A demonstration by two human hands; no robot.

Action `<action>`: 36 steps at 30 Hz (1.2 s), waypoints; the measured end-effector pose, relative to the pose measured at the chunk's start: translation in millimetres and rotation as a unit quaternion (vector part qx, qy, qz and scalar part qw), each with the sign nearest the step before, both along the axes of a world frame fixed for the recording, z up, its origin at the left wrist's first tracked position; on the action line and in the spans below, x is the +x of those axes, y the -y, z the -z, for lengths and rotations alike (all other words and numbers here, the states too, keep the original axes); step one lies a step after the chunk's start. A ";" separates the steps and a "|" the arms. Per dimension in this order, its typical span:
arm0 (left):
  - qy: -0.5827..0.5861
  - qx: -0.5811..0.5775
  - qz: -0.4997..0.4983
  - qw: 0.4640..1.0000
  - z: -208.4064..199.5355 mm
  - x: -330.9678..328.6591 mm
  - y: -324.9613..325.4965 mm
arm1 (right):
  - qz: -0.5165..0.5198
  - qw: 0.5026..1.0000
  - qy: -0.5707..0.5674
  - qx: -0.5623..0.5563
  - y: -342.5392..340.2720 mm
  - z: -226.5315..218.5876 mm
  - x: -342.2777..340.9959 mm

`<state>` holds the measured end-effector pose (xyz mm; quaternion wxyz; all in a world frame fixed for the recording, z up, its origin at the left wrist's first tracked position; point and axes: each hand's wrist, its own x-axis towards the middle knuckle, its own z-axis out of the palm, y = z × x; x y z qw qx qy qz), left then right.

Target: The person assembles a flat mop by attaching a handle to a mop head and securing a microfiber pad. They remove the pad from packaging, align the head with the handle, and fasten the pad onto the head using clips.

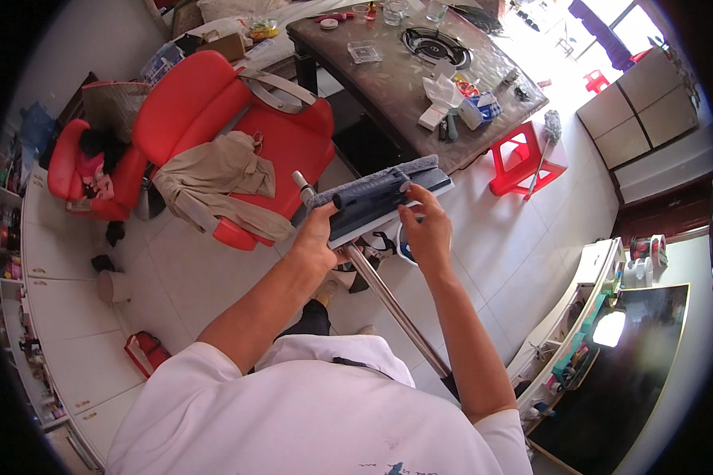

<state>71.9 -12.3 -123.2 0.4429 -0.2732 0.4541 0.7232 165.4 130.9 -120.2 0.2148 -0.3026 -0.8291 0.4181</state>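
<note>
A flat mop head [372, 207] with a dark blue-grey plate is held up in front of me, tilted with its right end higher. Fluffy grey cloth [388, 173] shows along its far edge. My left hand [318, 240] grips the near left end, thumb on top. At the right end, the bent fingers of my right hand [428, 228] press on the plate and its edge. A shiny metal pole [392, 302] slants from below the head down between my forearms, its lower end passing beside my right arm. My hands hide part of the plate.
Ahead stands a brown table [372, 87] with a gas burner [436, 47], tissues and glasses. A red chair [281, 134] holds beige clothing [214, 178]. A duster [548, 138] leans on a red stool [509, 162]. Behind my hands, a bucket [405, 245] stands on the tiled floor.
</note>
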 end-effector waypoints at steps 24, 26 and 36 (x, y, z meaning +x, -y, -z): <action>0.004 -0.010 0.033 0.999 -29.7 13.9 5.8 | -0.223 0.975 0.011 0.019 -44.0 -43.7 0.1; -0.006 -0.011 0.047 0.999 -33.3 15.8 7.5 | -0.271 0.961 0.060 0.020 -52.0 -51.9 -0.2; -0.045 0.017 0.028 0.998 -38.2 26.7 10.7 | -0.253 0.959 0.086 -0.089 -51.8 -63.2 12.7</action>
